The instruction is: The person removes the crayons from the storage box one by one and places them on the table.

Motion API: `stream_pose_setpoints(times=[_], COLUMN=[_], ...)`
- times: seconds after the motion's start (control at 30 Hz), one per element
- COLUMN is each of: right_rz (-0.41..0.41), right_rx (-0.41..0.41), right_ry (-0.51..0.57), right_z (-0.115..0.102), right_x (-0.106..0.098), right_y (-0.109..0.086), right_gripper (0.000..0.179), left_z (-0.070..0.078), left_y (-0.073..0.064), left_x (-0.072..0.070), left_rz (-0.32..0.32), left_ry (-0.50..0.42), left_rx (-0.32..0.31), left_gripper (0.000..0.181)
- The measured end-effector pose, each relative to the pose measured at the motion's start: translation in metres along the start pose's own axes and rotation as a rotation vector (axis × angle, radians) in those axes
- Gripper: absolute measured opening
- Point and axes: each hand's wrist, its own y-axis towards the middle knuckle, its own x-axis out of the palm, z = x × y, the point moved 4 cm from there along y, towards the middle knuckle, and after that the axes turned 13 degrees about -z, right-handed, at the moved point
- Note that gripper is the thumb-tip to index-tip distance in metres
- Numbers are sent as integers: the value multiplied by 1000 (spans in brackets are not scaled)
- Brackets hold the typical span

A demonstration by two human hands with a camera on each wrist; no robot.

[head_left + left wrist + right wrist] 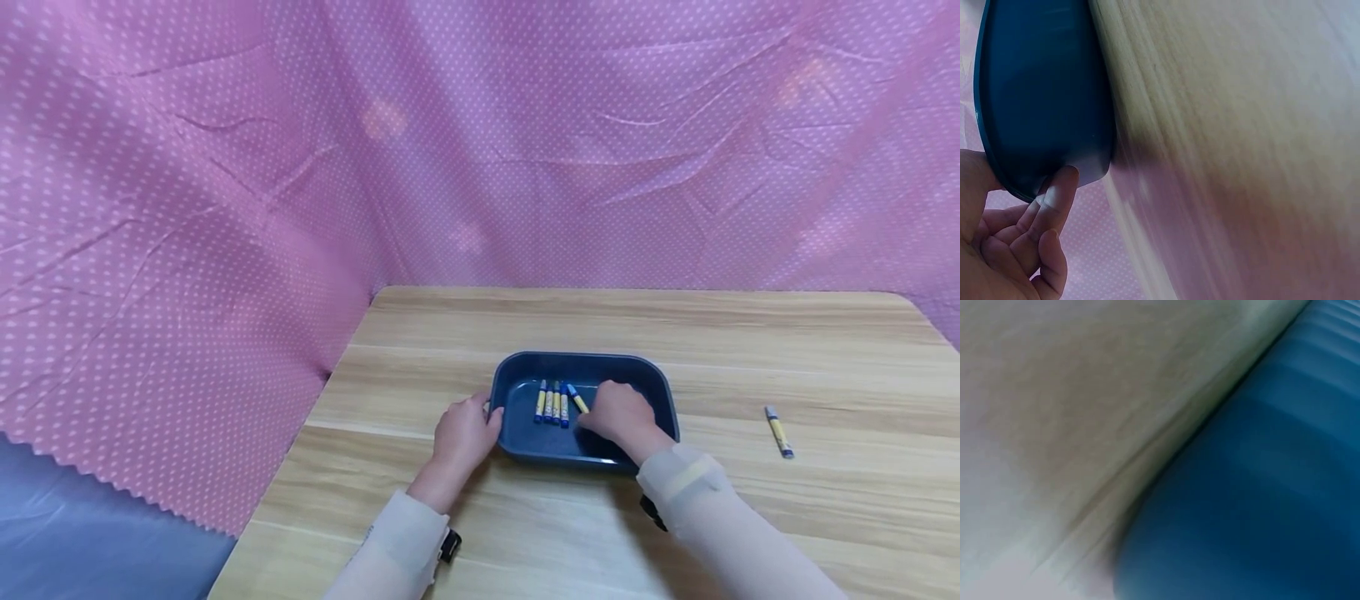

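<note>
A dark blue rectangular tray (592, 454) lies on the table. My left hand (462, 433) grips its left rim; in the left wrist view the fingers (1060, 197) curl against the outside of the tray's end wall. Inside the tray, several crayons (552, 403) with yellow wrappers and blue ends stand side by side in a row. Just right of the row, one tilted crayon (577, 398) runs down to the fingertips of my right hand (621, 417), which reach into the tray with curled fingers and pinch its lower end. The right wrist view shows only the tray's outer wall (1254, 487).
Another yellow-and-blue crayon (778, 432) lies on the wooden table (840, 358) to the right of the tray. Pink dotted cloth (525, 167) hangs behind the table and along its left side.
</note>
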Motion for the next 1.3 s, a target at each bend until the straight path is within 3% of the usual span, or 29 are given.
stream_pose_setpoints(times=[0.17, 0.37, 0.77, 1.1, 1.3], right_rz=[21, 103, 359, 355, 382], right_rx=[-35, -104, -238, -198, -161], right_ry=[33, 61, 43, 107, 92], right_z=[2, 2, 9, 30, 46], right_x=[-3, -16, -45, -66, -75], right_y=[-2, -8, -26, -39, -46], right_gripper=[30, 22, 13, 17, 21], left_z=[0, 0, 0, -1, 0], left_y=[-1, -1, -1, -2, -1], left_x=[0, 1, 3, 2, 1], left_rz=[20, 24, 0, -22, 25], left_ry=[12, 11, -15, -42, -15], left_rx=[9, 3, -8, -13, 8], left_gripper=[37, 38, 38, 38, 35])
